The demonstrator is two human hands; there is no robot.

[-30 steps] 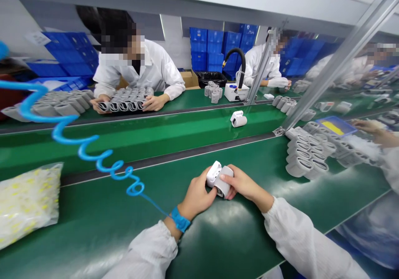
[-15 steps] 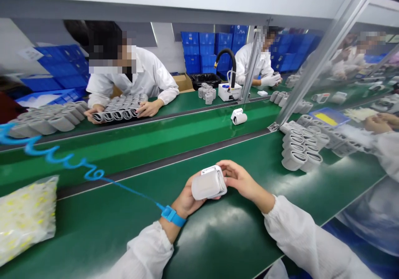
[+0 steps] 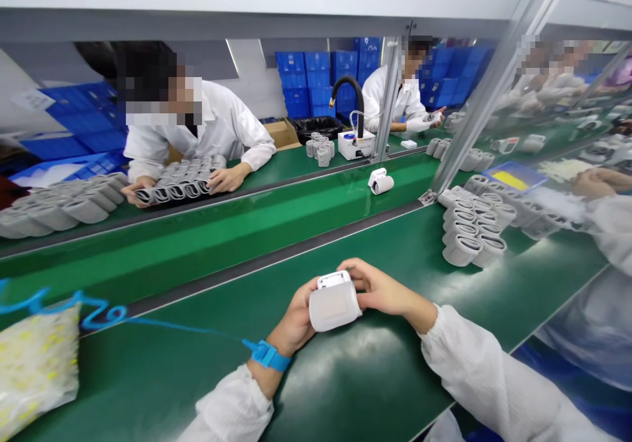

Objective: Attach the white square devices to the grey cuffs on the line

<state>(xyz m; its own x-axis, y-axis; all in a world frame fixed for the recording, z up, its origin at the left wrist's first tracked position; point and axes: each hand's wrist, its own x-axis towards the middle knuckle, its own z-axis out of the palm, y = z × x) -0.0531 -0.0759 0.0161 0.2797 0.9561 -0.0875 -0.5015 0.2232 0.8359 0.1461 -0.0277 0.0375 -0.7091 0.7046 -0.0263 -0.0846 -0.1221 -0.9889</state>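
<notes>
Between my two hands, just above the green bench, is a wrist blood pressure monitor (image 3: 334,307) with its pale grey cuff rolled up. Its white housing shows along the top edge, with small dark openings in it. My left hand (image 3: 299,317) grips the monitor at its left side, most of the fingers hidden behind it. A blue wrist strap (image 3: 269,355) with a coiled cord is on that wrist. At the right end of the monitor, my right hand (image 3: 372,288) holds on with curled fingers and thumb.
Another monitor (image 3: 380,182) lies on the bright green conveyor (image 3: 237,215) ahead. Stacked cuffs (image 3: 461,248) stand at the right by a metal post (image 3: 486,93). A plastic bag with yellow-and-white contents (image 3: 39,369) lies at left. Across the belt, a co-worker (image 3: 217,119) handles rows of cuffs.
The monitor has tilted in my hands, so more of its white housing shows and its rolled end is less visible. It sits slightly lower and further right. The blue coil has dropped.
</notes>
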